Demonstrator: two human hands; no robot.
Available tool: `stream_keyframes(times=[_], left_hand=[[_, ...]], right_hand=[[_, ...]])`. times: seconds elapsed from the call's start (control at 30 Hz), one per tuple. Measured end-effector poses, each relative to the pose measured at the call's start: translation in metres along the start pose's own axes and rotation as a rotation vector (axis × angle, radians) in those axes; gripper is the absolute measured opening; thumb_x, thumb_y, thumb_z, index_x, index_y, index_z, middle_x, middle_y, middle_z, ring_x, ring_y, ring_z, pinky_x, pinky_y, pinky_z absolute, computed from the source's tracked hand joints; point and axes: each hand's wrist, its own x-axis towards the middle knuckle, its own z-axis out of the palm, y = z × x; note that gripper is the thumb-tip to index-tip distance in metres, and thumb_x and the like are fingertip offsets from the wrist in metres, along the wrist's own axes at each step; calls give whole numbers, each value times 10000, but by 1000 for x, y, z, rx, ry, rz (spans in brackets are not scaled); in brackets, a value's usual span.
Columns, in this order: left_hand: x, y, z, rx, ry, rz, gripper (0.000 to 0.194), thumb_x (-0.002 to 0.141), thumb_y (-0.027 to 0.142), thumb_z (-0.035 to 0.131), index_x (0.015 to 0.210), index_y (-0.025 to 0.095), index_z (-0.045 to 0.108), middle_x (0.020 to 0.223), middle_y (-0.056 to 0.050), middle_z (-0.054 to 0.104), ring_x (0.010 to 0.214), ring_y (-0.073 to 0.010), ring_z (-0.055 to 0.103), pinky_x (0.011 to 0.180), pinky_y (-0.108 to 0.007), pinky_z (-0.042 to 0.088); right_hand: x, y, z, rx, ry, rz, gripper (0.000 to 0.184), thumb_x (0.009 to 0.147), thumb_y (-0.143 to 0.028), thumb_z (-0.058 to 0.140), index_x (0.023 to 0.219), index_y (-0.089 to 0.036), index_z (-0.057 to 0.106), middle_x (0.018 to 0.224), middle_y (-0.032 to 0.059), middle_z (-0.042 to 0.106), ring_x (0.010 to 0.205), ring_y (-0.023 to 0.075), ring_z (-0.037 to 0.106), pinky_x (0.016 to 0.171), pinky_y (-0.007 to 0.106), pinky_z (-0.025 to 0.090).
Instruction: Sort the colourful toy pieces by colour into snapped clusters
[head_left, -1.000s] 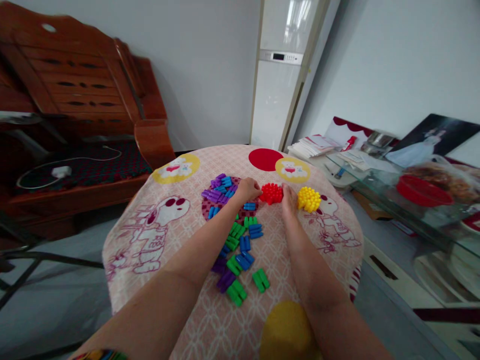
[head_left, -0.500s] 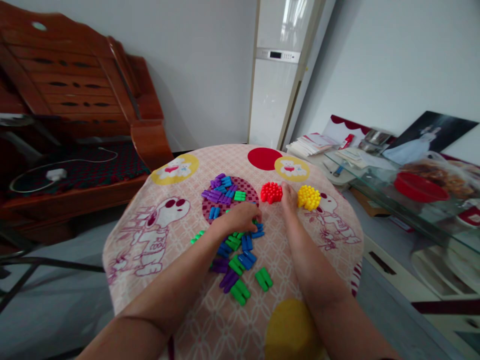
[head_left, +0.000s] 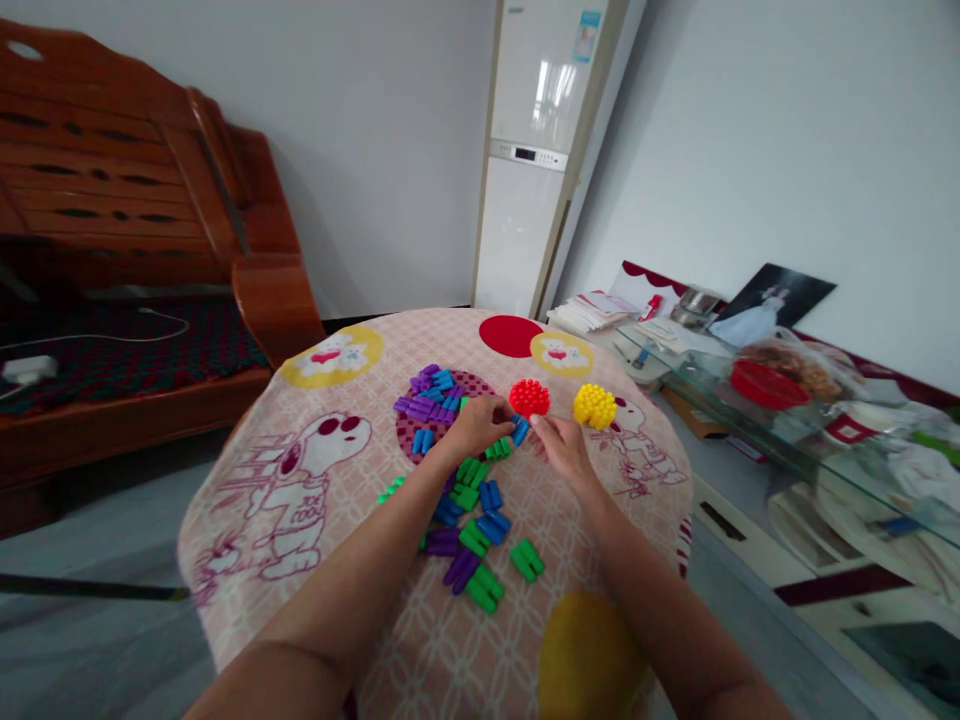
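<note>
Meeting in the centre of the frame, the two hands bring their fingertips to one small blue piece (head_left: 520,430) in the head view. The left hand (head_left: 484,425) pinches it from the left. The right hand (head_left: 566,450) has its fingertips at the piece's right end, with its other fingers loosely curled; whether it also pinches, one cannot tell.

Half a second ago the right hand lay against the right side of the red cluster (head_left: 529,397), and the left hand was reaching down among the loose pieces. Now the right hand has come away, leaving the red cluster standing on the patterned desk (head_left: 420,650) just beyond the blue piece. The yellow cluster (head_left: 595,406) stays to its right, apart from it.

Purple and blue pieces (head_left: 429,398) remain heaped left of the left hand. Green, blue and purple pieces lie scattered toward the lower centre, a lone green piece (head_left: 527,561) at their right. The view has swung, and a blue label (head_left: 587,37) now shows on the white cabinet (head_left: 525,200) at the top.
</note>
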Motion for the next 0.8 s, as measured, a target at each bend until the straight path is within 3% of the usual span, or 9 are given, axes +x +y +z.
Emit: stream_keyframes(times=[0.1,0.2,0.33,0.4,0.47,0.6,0.7,0.8], left_hand=[[0,4,8,7,-19,38,88,741,204,669,811,156,690,748,-14,735,708,-149,680,648,-219,498],[1,5,15,20,-72,85,118,747,177,645,849,156,699,783,-20,745,719,-146,685,666,-222,511],[3,3,13,72,-125,105,183,738,137,603,885,150,711,801,-28,745,741,-149,688,688,-224,519],[3,1,6,114,-188,109,203,714,122,594,869,155,721,771,-18,737,726,-148,681,667,-214,506],[2,1,-3,150,-262,113,210,690,117,597,843,164,732,741,-6,730,699,-143,670,638,-204,482],[-4,7,-18,203,-380,97,202,665,110,608,790,183,748,686,9,716,653,-140,655,603,-202,444],[-7,13,-19,231,-457,99,230,631,64,618,762,190,760,716,4,735,685,-151,671,630,-212,452],[-7,17,-19,251,-552,100,246,584,46,668,746,201,769,745,0,753,719,-168,681,663,-225,465]], right_hand=[[-19,5,4,29,13,43,340,815,-525,626,769,-195,694,585,-5,615,510,152,555,475,248,405],[-26,14,-3,-38,108,52,305,807,-477,613,715,-198,694,549,0,605,496,154,537,477,256,395],[-27,28,-42,-355,487,25,255,785,-392,600,719,-176,718,666,52,696,637,189,603,614,283,439],[-27,36,-65,-539,684,105,258,793,-355,579,767,-159,744,729,87,726,684,205,610,653,296,431],[-28,45,-83,-679,791,200,270,813,-334,563,811,-153,763,760,108,737,698,211,606,652,299,412],[-29,59,-97,-824,800,320,238,818,-291,585,868,-172,785,807,135,745,724,227,621,646,310,393],[-30,63,-96,-868,736,413,229,814,-304,615,882,-176,791,852,161,745,754,256,642,654,331,409],[-31,60,-96,-827,776,432,273,803,-339,641,960,-171,788,888,161,746,790,268,650,680,337,433]])
